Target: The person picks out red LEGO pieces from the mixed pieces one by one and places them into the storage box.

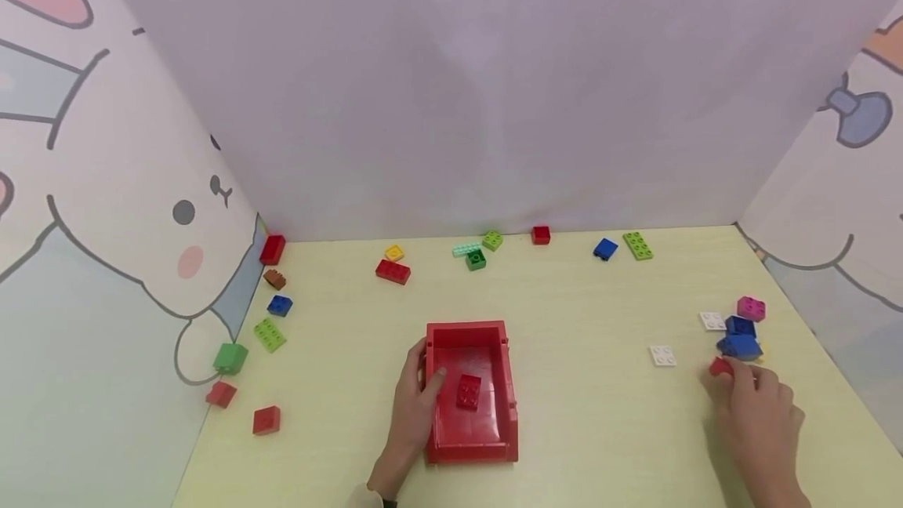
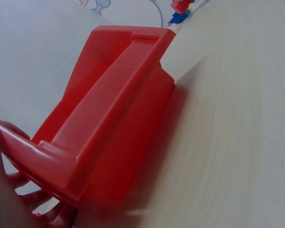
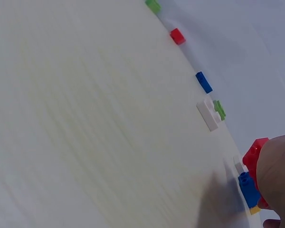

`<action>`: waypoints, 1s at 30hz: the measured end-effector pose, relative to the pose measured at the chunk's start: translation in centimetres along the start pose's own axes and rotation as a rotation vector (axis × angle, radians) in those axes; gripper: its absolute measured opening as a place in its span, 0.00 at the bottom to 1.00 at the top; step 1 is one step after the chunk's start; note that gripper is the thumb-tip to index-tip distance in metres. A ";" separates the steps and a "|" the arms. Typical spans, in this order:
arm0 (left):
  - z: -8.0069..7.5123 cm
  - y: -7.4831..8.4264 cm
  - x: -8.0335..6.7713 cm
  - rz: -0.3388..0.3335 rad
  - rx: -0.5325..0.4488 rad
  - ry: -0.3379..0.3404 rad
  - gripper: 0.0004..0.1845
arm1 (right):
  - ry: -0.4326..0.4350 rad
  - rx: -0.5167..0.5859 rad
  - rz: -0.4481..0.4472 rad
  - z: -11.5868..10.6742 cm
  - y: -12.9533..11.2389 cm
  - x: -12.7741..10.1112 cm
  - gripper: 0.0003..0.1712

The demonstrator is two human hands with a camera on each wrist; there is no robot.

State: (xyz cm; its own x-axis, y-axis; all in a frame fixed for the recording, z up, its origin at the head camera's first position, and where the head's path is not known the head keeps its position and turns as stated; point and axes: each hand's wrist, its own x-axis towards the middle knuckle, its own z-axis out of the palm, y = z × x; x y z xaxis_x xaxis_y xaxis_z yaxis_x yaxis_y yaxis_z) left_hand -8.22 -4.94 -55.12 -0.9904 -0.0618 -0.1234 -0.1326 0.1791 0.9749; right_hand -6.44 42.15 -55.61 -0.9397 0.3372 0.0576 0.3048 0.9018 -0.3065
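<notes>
The left hand (image 1: 412, 398) reaches in from the bottom edge, wrist low, with its fingers (image 1: 435, 379) curled over the near-left wall of the red bin (image 1: 471, 333) and the palm against the outside. The right hand (image 1: 758, 406) lies well out to the right, back upward, forearm running off the lower edge (the wrist view shows only a slice of it). Its fingertips pinch a small red brick (image 1: 720, 367) just above the worktop (image 1: 585, 414).

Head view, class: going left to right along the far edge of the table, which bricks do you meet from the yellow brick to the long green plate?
Yellow brick → mint plate → lime brick → red brick → blue brick → long green plate.
</notes>
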 end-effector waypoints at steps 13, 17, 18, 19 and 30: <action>0.0 0.0 0.0 0.006 0.005 0.004 0.38 | 0.003 0.022 0.015 -0.1 -0.8 -0.4 0.25; 0.0 0.0 0.0 0.010 0.003 0.002 0.38 | -0.003 0.032 0.022 -0.2 -1.1 -0.3 0.25; 0.0 -0.1 0.1 0.010 0.004 0.001 0.38 | -0.003 0.035 0.022 -0.2 -1.2 -0.3 0.25; 0.0 -0.1 0.1 0.010 0.004 0.001 0.38 | -0.003 0.037 0.021 -0.3 -1.3 -0.3 0.25; 0.1 0.1 0.0 -0.009 -0.007 0.006 0.37 | -0.003 0.037 -0.001 -0.2 -2.6 -0.1 0.23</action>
State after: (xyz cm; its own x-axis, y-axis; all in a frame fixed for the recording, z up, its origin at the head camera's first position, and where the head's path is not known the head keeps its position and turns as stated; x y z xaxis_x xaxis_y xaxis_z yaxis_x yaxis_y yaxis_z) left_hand -8.24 -4.85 -55.04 -0.9889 -0.0692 -0.1316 -0.1417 0.1719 0.9749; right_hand -7.07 39.84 -54.64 -0.9406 0.3350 0.0548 0.2976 0.8914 -0.3417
